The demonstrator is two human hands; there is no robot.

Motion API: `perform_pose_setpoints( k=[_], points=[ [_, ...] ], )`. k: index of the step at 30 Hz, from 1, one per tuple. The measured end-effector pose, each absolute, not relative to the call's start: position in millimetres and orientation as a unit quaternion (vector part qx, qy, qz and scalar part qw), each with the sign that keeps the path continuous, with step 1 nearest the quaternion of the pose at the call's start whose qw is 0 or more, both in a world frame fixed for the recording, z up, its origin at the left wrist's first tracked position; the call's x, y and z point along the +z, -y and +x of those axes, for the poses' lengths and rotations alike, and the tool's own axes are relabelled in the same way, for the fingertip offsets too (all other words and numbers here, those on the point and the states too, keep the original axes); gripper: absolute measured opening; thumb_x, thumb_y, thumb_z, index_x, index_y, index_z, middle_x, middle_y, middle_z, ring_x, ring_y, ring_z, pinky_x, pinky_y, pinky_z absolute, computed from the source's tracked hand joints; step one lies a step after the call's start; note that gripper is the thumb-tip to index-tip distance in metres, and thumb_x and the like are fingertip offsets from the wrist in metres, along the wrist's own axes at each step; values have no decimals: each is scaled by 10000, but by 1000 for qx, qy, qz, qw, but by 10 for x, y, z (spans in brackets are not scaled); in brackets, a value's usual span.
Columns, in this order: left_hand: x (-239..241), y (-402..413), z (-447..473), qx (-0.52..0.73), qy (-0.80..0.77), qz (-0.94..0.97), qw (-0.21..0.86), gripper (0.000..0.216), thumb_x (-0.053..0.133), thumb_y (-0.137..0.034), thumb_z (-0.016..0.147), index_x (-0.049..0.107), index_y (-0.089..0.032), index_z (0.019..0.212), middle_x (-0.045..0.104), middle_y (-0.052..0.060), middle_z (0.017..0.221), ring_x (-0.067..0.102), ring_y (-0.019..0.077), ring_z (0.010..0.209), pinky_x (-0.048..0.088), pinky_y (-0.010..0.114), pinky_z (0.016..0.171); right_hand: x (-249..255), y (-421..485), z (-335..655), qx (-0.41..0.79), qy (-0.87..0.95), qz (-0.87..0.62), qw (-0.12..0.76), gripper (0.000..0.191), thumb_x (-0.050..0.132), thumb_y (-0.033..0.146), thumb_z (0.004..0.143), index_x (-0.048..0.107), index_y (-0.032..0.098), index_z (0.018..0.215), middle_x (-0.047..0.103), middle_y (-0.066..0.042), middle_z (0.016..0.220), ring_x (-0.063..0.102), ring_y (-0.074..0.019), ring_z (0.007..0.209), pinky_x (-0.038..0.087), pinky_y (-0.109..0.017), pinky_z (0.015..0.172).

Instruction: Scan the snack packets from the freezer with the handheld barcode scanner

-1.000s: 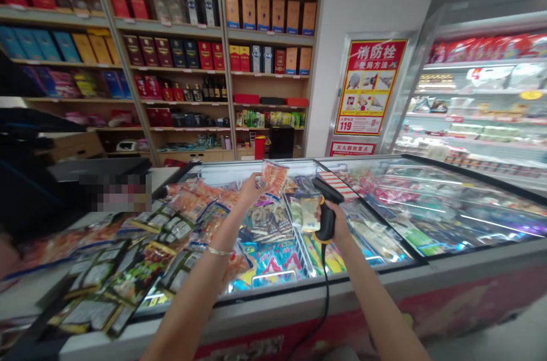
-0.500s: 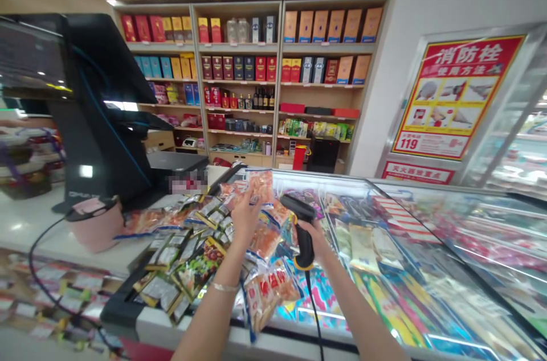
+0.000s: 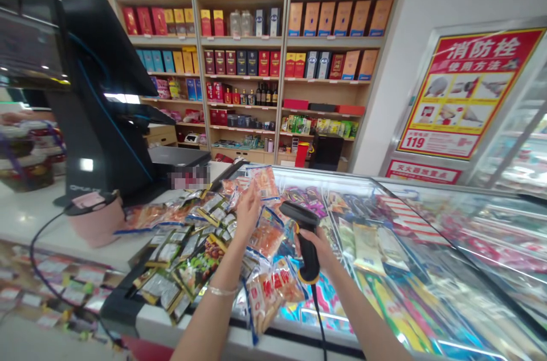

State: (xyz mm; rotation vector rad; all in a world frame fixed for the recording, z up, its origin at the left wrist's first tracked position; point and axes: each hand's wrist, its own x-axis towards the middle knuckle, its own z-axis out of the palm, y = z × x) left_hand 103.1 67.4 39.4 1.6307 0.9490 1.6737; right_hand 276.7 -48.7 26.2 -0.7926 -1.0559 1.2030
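Note:
My left hand [image 3: 248, 212] is raised above the freezer lid and pinches an orange snack packet [image 3: 265, 183] by its lower edge. My right hand [image 3: 315, 242] grips a black barcode scanner [image 3: 304, 231] with a yellow base, its head pointing left toward the packet and its cable hanging down. Under both hands, several snack packets [image 3: 200, 241] lie spread over the glass lid of the chest freezer [image 3: 384, 270].
A black checkout terminal [image 3: 92, 99] stands on the white counter [image 3: 29, 218] at left, beside a pink container [image 3: 98, 221]. Wooden shelves [image 3: 256, 76] of boxed goods line the back wall. A red fire notice [image 3: 465, 93] hangs at right, next to a refrigerated display.
The view swung left from the freezer to take in the checkout terminal. Both hands stayed raised, the left holding the packet, the right the scanner, and have dropped slightly.

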Motion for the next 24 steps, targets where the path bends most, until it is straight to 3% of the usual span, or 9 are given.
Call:
perform_pose_setpoints(
  k=[3, 9, 14, 24],
  points=[
    [403, -640, 1032, 632, -385, 634, 225, 569, 533, -346, 862, 401, -234, 1404, 586, 47, 1300, 466, 217, 1276, 320, 396, 1104, 283, 506, 2761, 520, 477, -336, 623, 343, 721, 452, 682, 559, 151, 712, 553, -7, 519, 513, -127, 397, 411, -217, 390],
    [454, -559, 1041, 610, -424, 662, 103, 598, 499, -207, 855, 349, -261, 1431, 451, 44, 1434, 375, 202, 1350, 337, 359, 1101, 255, 494, 2768, 518, 483, -336, 621, 324, 716, 439, 701, 584, 143, 712, 557, -17, 530, 519, -130, 405, 425, -219, 396],
    [446, -535, 1061, 601, -422, 676, 67, 658, 506, -126, 822, 326, -259, 1441, 426, 51, 1451, 354, 210, 1364, 322, 371, 1116, 257, 495, 2765, 513, 492, -332, 620, 324, 714, 440, 704, 584, 144, 718, 553, -20, 523, 511, -130, 400, 421, -220, 394],
    [484, -458, 1103, 590, -428, 683, 42, 692, 515, -125, 834, 271, -286, 1461, 410, 53, 1463, 379, 228, 1349, 336, 390, 1108, 280, 521, 2772, 490, 521, -335, 614, 322, 686, 450, 740, 589, 143, 732, 551, -23, 526, 505, -128, 406, 420, -225, 411]
  ],
)
